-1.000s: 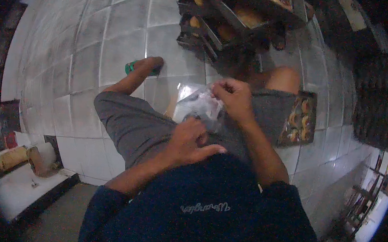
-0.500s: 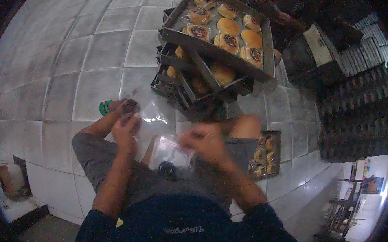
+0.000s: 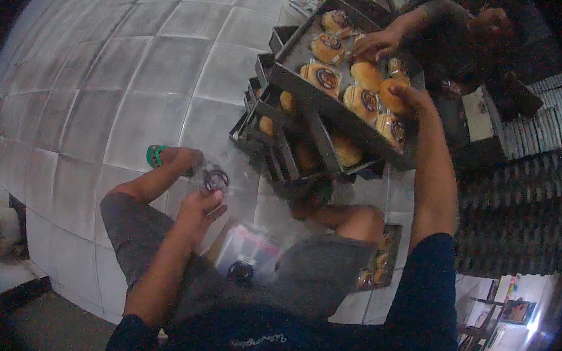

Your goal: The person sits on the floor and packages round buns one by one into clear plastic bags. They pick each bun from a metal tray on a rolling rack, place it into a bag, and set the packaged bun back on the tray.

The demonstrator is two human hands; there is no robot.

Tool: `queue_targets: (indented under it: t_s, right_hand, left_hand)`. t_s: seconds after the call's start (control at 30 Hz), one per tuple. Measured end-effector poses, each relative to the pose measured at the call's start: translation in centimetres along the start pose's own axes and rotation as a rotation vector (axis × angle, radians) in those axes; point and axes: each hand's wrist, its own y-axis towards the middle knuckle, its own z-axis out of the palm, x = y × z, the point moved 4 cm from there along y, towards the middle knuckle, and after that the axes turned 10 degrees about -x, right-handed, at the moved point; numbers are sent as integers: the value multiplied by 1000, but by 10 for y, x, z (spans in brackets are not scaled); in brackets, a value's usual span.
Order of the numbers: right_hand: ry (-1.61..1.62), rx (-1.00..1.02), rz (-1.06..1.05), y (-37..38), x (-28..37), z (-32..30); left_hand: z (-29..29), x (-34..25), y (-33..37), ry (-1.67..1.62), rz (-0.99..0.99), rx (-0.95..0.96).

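My left hand point(image 3: 200, 213) pinches a clear plastic bag point(image 3: 216, 181) with a dark round print, held up above the floor between my legs. At the upper right, my right hand point(image 3: 416, 99) is closed round a plain golden bun point(image 3: 391, 98) at the right side of a dark metal tray point(image 3: 328, 99). Several buns in printed clear bags lie in that tray, such as a wrapped bun point(image 3: 320, 79), beside another bare bun point(image 3: 365, 74). A stack of flat clear bags point(image 3: 250, 242) rests in my lap.
A co-worker's hand point(image 3: 376, 45) reaches into the tray from the far side. Beneath that tray, more dark trays point(image 3: 289, 156) are stacked crookedly, with buns inside. A low tray of buns point(image 3: 390, 248) lies by my right knee. Stacked dark racks point(image 3: 521, 186) stand at the right.
My right hand has gone from above my lap up to the tray and taken hold of a bun. My left hand stays low with the bag. The co-worker's hand has come over the tray.
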Motion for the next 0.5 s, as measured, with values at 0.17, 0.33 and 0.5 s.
queue_targets:
  t_s: [0.17,0.33,0.5]
  right_hand:
    - [321,-141,-411,-110,28,-34]
    - [717,234,-181,-330,-47,25]
    - [1167,417,522,-523,-120,134]
  left_hand:
    - [19,-20,-31,122,172,11]
    - [16,-21,-52,421,447,-161]
    - [31,-2,-70,14,-92,154]
